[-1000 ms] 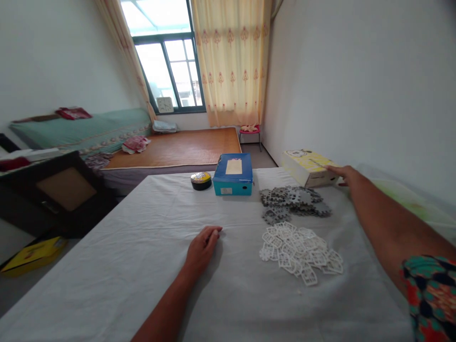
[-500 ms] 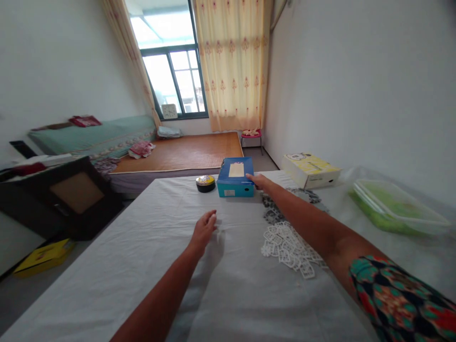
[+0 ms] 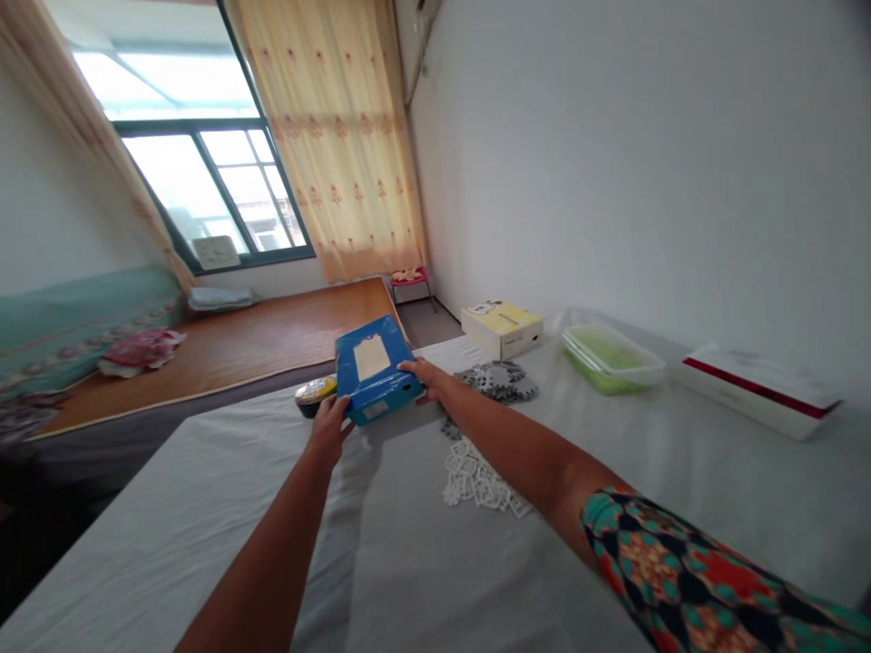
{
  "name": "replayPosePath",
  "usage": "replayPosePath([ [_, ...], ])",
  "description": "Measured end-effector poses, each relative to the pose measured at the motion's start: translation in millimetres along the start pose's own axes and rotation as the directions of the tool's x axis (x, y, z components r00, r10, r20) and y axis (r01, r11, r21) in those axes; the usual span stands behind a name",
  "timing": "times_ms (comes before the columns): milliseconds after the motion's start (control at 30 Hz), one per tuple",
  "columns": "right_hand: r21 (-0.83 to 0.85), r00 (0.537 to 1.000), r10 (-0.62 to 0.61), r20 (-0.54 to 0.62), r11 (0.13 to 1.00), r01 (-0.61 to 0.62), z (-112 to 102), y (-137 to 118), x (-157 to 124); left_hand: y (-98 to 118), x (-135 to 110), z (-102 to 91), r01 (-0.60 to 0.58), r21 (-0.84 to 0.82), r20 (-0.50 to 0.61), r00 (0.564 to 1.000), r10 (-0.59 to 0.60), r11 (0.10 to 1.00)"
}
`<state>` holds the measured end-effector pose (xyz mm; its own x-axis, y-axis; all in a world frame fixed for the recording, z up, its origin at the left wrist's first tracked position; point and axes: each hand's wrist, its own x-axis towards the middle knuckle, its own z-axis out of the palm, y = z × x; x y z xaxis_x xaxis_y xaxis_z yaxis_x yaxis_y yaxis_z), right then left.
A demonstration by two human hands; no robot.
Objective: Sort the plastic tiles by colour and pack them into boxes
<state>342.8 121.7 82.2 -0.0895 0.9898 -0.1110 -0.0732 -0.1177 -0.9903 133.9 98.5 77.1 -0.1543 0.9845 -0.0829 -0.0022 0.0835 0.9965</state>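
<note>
A blue cardboard box (image 3: 398, 392) with a pale label on its lid is gripped at both sides and looks tilted above the table's far edge. My left hand (image 3: 329, 428) holds its near left corner, thumb on top. On the right side, my right hand (image 3: 427, 377) has its thumb over the lid and fingers below. Just left of the box sits a round black tin (image 3: 314, 395) with a yellow lid, partly behind it. White lattice pieces (image 3: 476, 476) lie heaped under my right forearm, and grey flat pieces (image 3: 500, 379) are piled beyond it.
A yellow and white box (image 3: 504, 328) stands by the wall. Right of it are a clear-lidded green container (image 3: 612, 358) and a long white box (image 3: 758, 390) with a red stripe. A white cloth covers the table (image 3: 422, 553). Past it is a bed (image 3: 272, 331).
My left hand has reached forward and taken hold of the blue box, which is now tilted and appears lifted. My right hand keeps its grip. The view has turned to the right.
</note>
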Motion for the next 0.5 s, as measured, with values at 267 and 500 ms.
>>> replayPosePath([
  [267,0.249,0.970,-0.061,-0.234,0.961,0.120,-82.4,-42.1,-87.5,28.3,-109.3,16.2,-0.256,-0.039,0.370,0.894,0.252,0.966],
  [500,0.003,0.769,-0.189,-0.610,0.971,0.241,-283.8,-100.6,-198.2,-30.8,-188.3,-6.7,-0.514,0.337,0.541,0.792,0.285,0.789],
])
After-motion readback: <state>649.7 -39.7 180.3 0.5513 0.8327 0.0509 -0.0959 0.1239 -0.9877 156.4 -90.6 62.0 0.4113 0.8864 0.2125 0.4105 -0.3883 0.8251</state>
